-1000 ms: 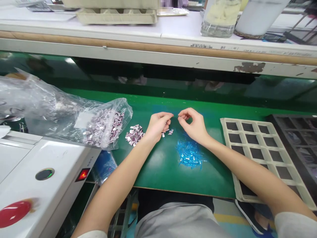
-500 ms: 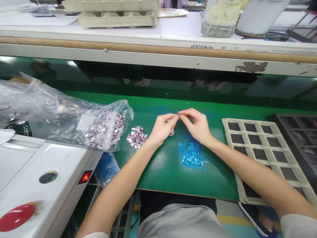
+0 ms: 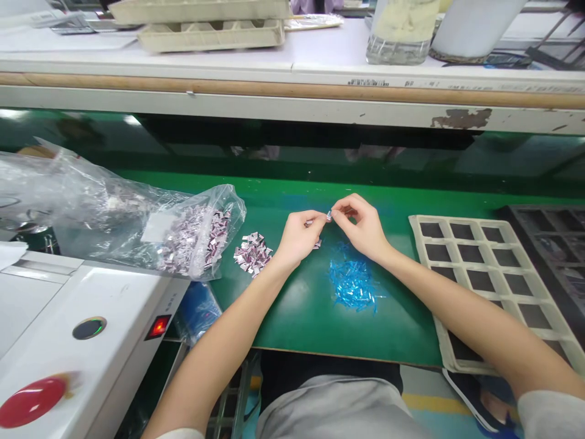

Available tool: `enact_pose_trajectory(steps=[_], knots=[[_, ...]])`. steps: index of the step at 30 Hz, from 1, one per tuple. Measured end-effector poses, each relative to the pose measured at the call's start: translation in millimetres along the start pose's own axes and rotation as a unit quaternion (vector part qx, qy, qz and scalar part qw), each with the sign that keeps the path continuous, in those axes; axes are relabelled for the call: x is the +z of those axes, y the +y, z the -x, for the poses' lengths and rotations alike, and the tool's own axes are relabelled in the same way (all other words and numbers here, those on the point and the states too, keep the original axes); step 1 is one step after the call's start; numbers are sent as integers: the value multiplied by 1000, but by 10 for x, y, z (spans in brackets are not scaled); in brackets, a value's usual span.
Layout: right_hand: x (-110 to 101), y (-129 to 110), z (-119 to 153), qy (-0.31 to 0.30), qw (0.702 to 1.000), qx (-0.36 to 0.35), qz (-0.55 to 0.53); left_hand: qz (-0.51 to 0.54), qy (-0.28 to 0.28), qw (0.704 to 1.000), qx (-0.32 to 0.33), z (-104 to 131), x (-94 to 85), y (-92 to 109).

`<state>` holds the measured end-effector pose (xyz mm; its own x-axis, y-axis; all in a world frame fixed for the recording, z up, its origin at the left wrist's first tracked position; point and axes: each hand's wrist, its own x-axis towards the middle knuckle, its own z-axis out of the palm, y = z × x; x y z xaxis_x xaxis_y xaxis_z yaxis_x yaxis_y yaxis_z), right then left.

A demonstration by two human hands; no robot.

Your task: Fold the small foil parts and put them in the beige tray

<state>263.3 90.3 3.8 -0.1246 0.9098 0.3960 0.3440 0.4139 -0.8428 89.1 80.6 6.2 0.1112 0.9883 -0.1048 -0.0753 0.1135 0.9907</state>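
Note:
My left hand (image 3: 299, 236) is closed in a pinch on a small silvery metal piece (image 3: 329, 216), above the green mat. Close against it, the thumb and forefinger of my right hand (image 3: 363, 225) are pinched at the same piece; whether they grip it or something tiny on it I cannot make out. More small pieces show by the left fingers, partly hidden. Left of my left hand lies a pile of small silver and purplish pieces (image 3: 253, 253). Below my right hand spreads a heap of thin blue film strips (image 3: 354, 285).
Left stands a clear plastic bag (image 3: 196, 238) full of similar pieces, and a white machine (image 3: 123, 317) with a red button. A cream compartment tray (image 3: 475, 286) lies right, beside a black tray (image 3: 548, 238). A white shelf (image 3: 320, 55) crosses the back.
My right hand has drawn slightly up and away from the left fingertips, so the silvery piece shows more clearly. My left hand stays almost in place.

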Motion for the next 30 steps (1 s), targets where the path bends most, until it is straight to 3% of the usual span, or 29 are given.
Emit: enact_pose_trajectory(steps=[4, 8, 11, 15, 20, 25, 28, 30], knots=[[-1, -121, 61, -28, 997, -69, 30, 32, 15, 999, -12, -11, -6, 37], [-25, -104, 44, -24, 998, -53, 33, 85, 30, 996, -28, -43, -44, 87], [-41, -1, 18, -94, 985, -27, 143, 152, 18, 987, -47, -71, -110, 121], [-24, 71, 46, -174, 949, -46, 260, 220, 7, 973, -64, -98, -190, 170], [-3, -7, 100, -224, 941, -107, 230, 245, 13, 964, -102, -97, -215, 247], [-14, -18, 89, -262, 934, -115, 213, 238, 23, 966, -98, -105, -213, 252], [-20, -20, 62, -241, 955, -95, 141, 186, 33, 979, -71, -113, -192, 196], [-21, -33, 44, -187, 977, -53, 88, 137, 29, 989, -55, -106, -167, 157]])
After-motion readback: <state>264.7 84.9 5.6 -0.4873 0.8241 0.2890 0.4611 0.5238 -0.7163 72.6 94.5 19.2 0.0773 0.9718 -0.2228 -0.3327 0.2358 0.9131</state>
